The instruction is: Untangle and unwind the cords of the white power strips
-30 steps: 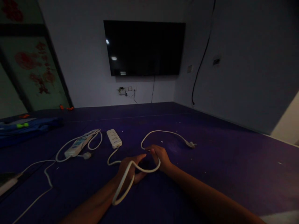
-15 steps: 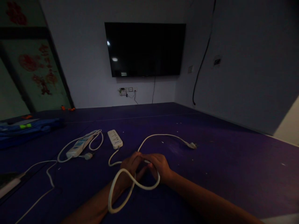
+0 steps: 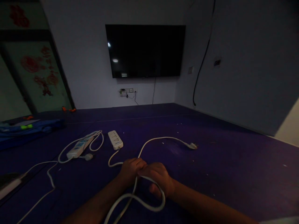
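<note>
Both my hands meet low in the middle of the dim view, over a purple floor. My left hand (image 3: 130, 169) is closed on the white cord (image 3: 149, 143) of a power strip (image 3: 115, 139). My right hand (image 3: 158, 178) is also closed on that cord, touching the left hand. Loops of the cord (image 3: 137, 200) hang below the hands toward me. From the hands the cord runs away to its plug (image 3: 192, 145) at the right, and a short stretch leads left and up to the strip.
A second white power strip (image 3: 78, 148) with its coiled cord and plug (image 3: 88, 156) lies to the left. A loose white cable (image 3: 48, 174) trails at the lower left. A blue bundle (image 3: 28, 129) sits far left. A dark wall screen (image 3: 145, 51) and wall sockets (image 3: 127, 91) face me.
Both hands have drawn back toward me and closed together on the cord. The loop on the floor beyond them has straightened, and the gathered loops now hang lower.
</note>
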A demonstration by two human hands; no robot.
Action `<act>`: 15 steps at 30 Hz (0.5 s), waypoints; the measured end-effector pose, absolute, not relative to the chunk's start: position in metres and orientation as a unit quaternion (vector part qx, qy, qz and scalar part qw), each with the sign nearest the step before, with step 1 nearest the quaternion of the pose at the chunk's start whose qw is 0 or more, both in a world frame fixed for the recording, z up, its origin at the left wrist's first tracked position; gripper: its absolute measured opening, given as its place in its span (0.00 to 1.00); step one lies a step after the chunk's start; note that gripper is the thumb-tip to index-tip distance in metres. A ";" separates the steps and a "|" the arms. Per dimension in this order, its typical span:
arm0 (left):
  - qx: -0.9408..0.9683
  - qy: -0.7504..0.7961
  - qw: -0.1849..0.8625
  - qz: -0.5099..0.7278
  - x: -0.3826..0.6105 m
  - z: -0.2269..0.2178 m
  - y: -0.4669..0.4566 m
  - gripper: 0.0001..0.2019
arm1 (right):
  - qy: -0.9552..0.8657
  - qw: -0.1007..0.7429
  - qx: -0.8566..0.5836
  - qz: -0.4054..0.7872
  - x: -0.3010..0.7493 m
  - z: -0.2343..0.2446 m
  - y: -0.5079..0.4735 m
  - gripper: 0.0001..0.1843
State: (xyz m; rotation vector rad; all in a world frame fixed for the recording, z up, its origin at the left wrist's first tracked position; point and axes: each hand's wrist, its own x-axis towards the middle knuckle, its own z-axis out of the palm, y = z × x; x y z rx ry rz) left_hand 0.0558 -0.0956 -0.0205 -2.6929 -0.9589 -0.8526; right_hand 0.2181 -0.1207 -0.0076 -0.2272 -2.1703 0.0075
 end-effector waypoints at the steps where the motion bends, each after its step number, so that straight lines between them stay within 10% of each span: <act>1: -0.900 -0.315 0.080 -0.289 0.055 -0.021 -0.095 0.08 | -0.886 0.452 -0.102 0.007 0.219 -0.007 -0.118 0.28; 15: -0.855 -0.331 0.119 -0.382 0.051 -0.020 -0.096 0.12 | -0.905 0.258 -0.339 -0.009 0.235 -0.005 -0.078 0.25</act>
